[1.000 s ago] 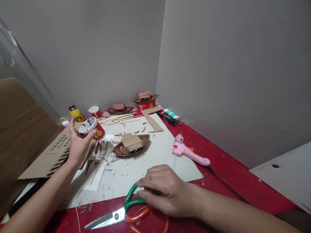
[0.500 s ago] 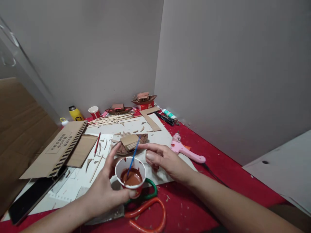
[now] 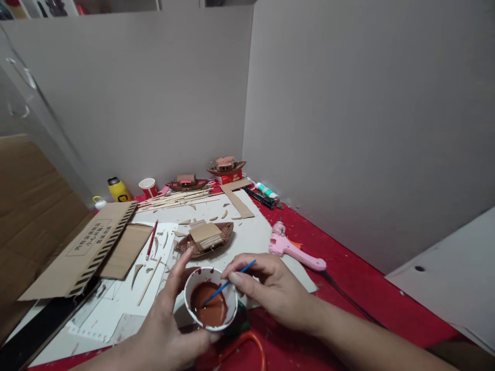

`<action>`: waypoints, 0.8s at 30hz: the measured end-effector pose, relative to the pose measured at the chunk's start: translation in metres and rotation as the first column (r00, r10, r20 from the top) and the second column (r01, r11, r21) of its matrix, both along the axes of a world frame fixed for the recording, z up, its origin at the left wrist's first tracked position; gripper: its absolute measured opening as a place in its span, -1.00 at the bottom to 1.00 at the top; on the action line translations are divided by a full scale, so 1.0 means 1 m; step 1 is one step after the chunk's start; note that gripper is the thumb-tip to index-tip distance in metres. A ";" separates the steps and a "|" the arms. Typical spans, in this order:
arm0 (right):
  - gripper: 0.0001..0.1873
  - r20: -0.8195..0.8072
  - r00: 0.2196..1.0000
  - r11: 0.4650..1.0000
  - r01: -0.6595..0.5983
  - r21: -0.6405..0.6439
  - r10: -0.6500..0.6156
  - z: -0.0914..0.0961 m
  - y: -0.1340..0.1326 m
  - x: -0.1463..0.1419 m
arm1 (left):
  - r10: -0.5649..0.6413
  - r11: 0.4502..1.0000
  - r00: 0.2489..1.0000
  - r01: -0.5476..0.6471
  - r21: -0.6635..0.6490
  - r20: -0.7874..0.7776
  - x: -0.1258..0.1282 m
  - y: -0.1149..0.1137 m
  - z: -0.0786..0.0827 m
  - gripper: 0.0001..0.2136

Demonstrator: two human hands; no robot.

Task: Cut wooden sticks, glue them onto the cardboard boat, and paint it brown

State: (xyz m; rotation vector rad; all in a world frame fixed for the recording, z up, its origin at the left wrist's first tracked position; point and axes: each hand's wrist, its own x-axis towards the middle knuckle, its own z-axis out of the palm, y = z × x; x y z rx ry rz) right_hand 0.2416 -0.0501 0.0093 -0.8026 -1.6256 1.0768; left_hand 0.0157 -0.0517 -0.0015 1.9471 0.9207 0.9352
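Observation:
My left hand point(image 3: 170, 317) is wrapped round a paper cup point(image 3: 231, 309) with brown paint point(image 3: 214, 313) inside and drips on its rim. Between the thumb and fingers of my right hand point(image 3: 266, 286) is a thin blue paintbrush point(image 3: 247, 266), its lower end dipped in the paint. Just beyond the cup, a model boat point(image 3: 226, 234) with a cardboard roof point(image 3: 204, 234) rests on the white sheet. Partly hidden under the cup are scissors with an orange handle point(image 3: 255, 337) and a green one.
A pink glue gun point(image 3: 297, 251) lies to the right, its cord trailing. Cardboard pieces point(image 3: 88, 242), a red pencil point(image 3: 152, 239) and a black phone point(image 3: 34, 330) are at left. Behind stand two finished-looking boats point(image 3: 187, 182), wooden sticks point(image 3: 174, 200), another cup point(image 3: 148, 187) and a yellow bottle point(image 3: 118, 189).
My right hand has taken hold of the blue paintbrush, which was leaning in the cup with the fingers beside it. The cup has tipped slightly toward me, and the view has tilted up.

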 end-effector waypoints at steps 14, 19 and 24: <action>-0.71 0.148 0.989 0.982 -0.051 0.181 0.024 -0.001 -0.001 -0.004 | 0.129 0.985 0.986 -0.116 0.127 -0.101 -0.009 0.009 -0.014 -0.15; -0.71 0.114 0.993 0.982 0.001 0.187 -0.023 -0.004 -0.003 0.000 | 0.127 0.987 0.986 -0.114 0.109 -0.112 -0.009 0.012 -0.015 -0.13; -0.70 0.100 0.986 0.987 0.119 0.110 -0.130 -0.007 -0.002 0.002 | 0.088 0.991 0.990 -0.075 0.110 -0.111 -0.011 0.012 -0.017 -0.08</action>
